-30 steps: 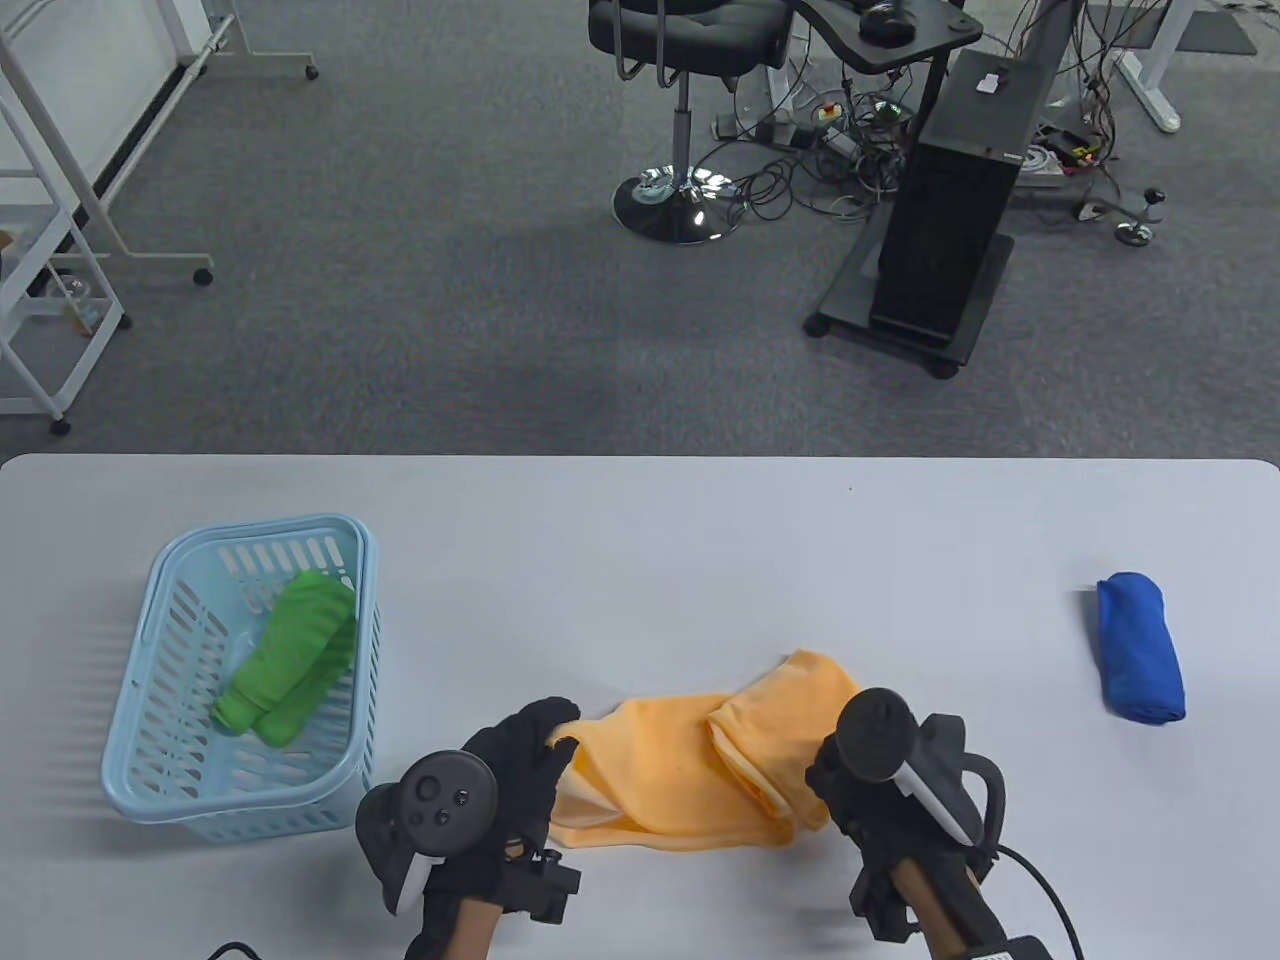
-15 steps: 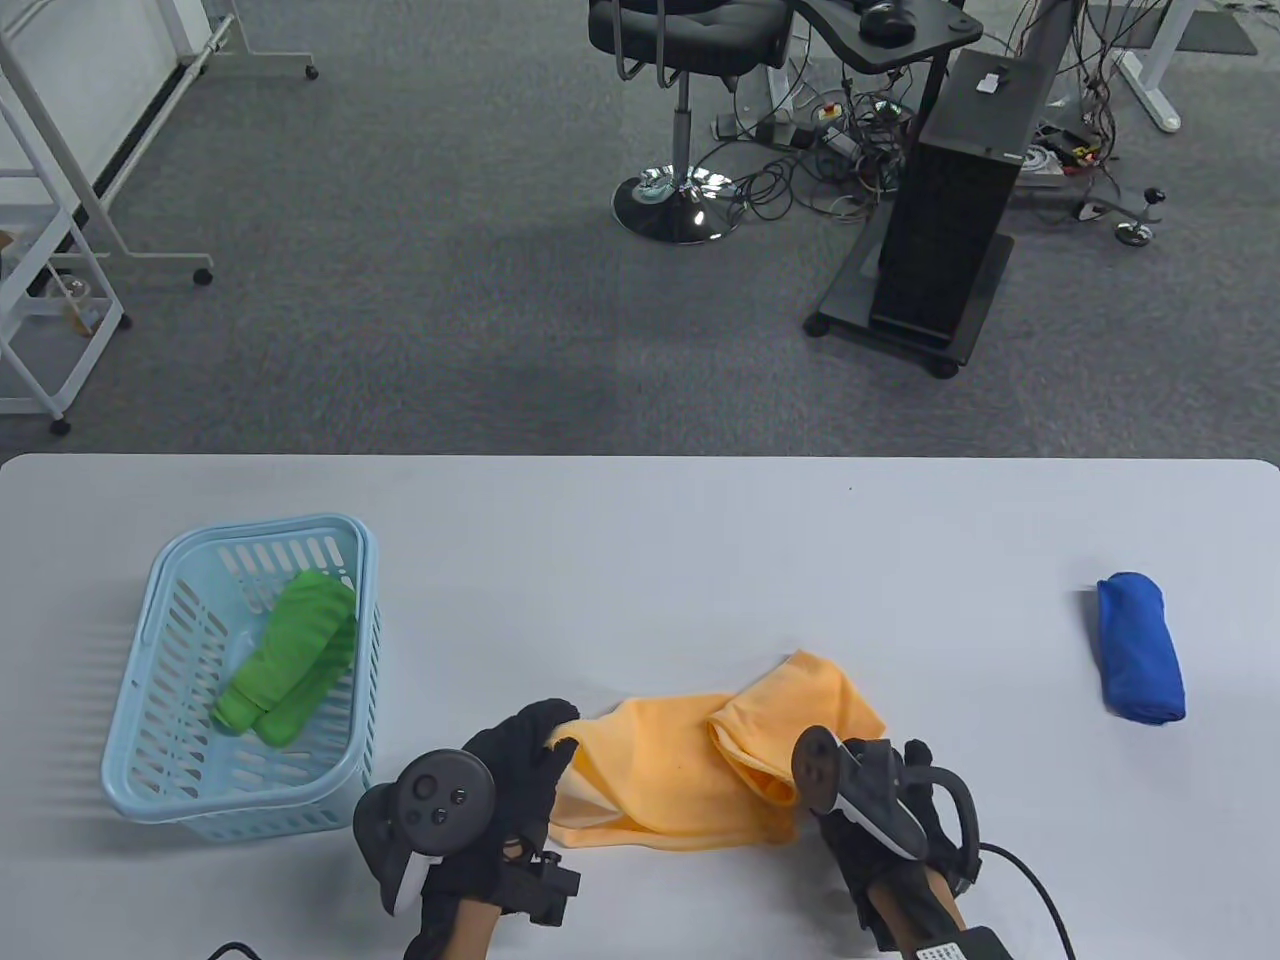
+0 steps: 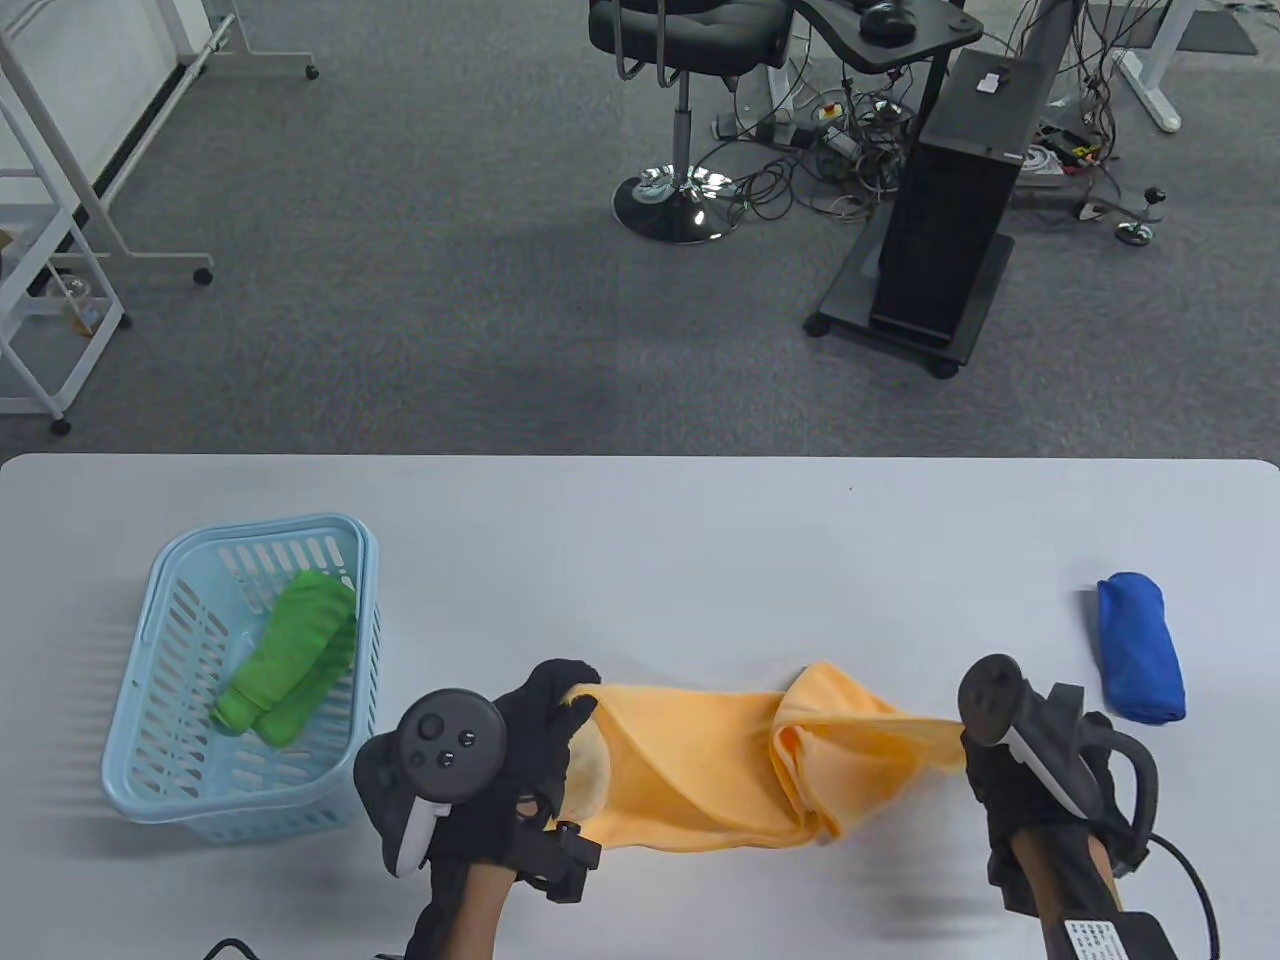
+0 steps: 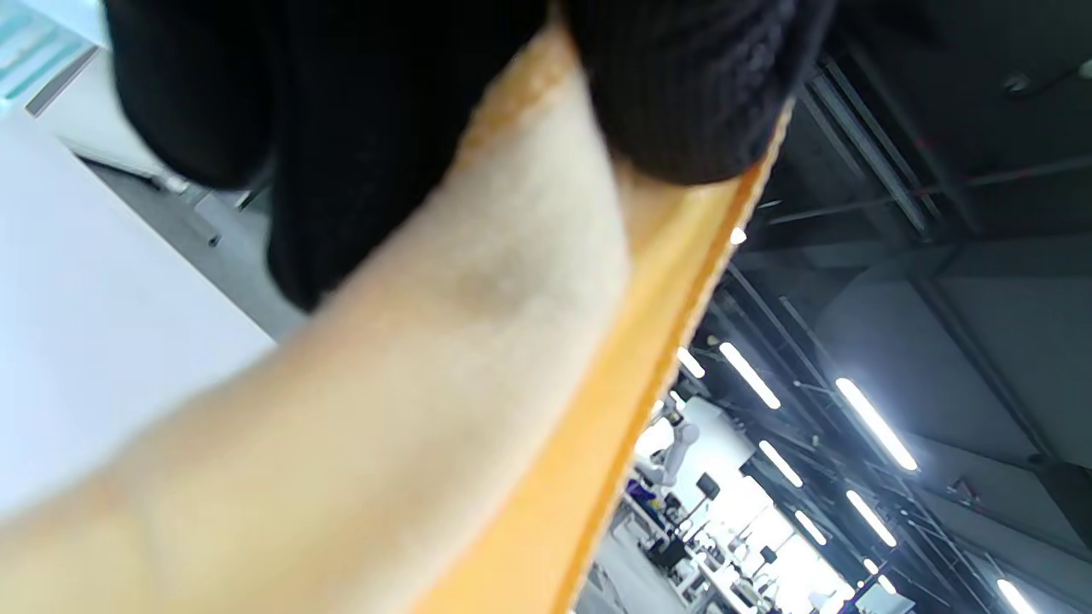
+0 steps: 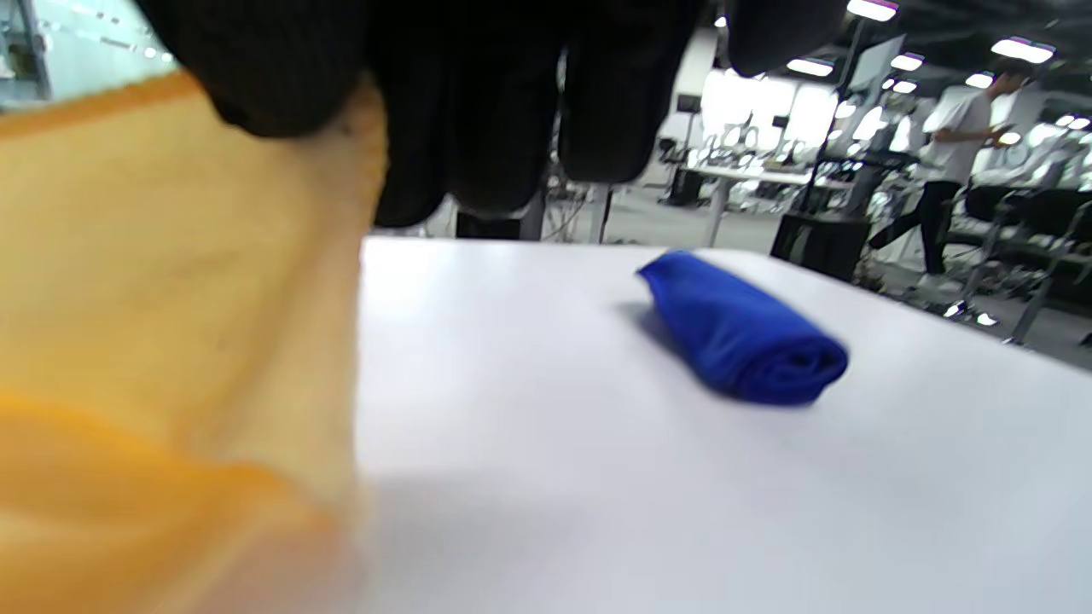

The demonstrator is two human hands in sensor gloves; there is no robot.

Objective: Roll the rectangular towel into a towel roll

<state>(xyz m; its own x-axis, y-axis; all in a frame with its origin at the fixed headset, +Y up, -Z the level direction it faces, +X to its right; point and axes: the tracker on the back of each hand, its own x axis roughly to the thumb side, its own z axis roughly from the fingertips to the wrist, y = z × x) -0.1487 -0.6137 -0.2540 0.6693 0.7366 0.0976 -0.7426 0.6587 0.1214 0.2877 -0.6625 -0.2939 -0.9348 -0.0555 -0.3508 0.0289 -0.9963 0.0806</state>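
Two hands grip our orange towel [image 3: 700, 770] at opposite ends: left hand [image 3: 520, 730] and right hand [image 3: 1010, 770] each pinch an edge, stretching it just above the table [image 3: 640, 540]. No rolling yet; we judge spreading flat comes first.

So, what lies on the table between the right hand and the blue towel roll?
Nothing: the table view shows bare table between the right hand and the blue towel roll.
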